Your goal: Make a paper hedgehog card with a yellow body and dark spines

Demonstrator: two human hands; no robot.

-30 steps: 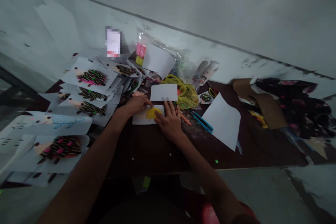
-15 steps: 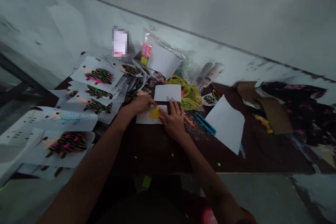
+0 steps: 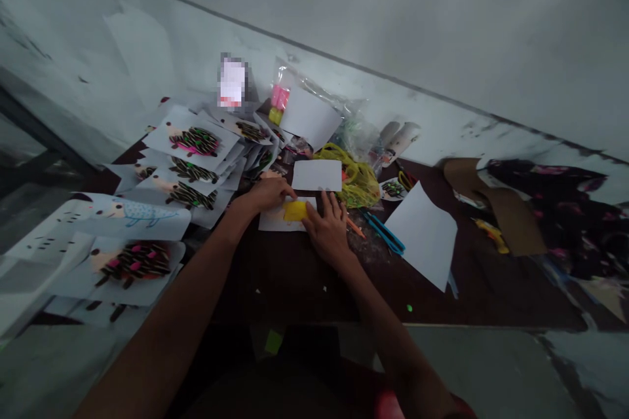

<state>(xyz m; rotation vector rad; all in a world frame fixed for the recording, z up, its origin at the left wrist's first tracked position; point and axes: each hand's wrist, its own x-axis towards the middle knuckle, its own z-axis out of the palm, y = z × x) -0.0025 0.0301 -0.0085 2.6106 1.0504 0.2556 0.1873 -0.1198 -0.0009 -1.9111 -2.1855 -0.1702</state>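
A flat yellow piece [image 3: 295, 211], its material unclear, lies on a white card [image 3: 275, 224] with a faint pale drawing. My left hand [image 3: 272, 194] is bent over the card's upper left, fingers curled in at the yellow piece's upper left corner. My right hand [image 3: 328, 228] rests at the other end, its thumb by the yellow piece's right edge and its fingers spread flat. Just beyond the fingers is a blank white paper [image 3: 317, 175]. An orange pencil-like stick [image 3: 356, 228] and blue-handled scissors [image 3: 386, 233] lie right of my right hand.
Stacked hedgehog pictures [image 3: 194, 141] and a blue-patterned drawing [image 3: 142, 213] cover the left side. A yellow net bag [image 3: 361, 183] and clear plastic bag [image 3: 356, 124] stand behind. Right are a large white sheet [image 3: 422, 236], a yellow cutter-like tool [image 3: 493, 236] and dark flowered cloth [image 3: 555, 209].
The yellow piece shows wider between my hands, and my right thumb has shifted slightly right along its edge. The whole view has turned a little; the things on the table stay put.
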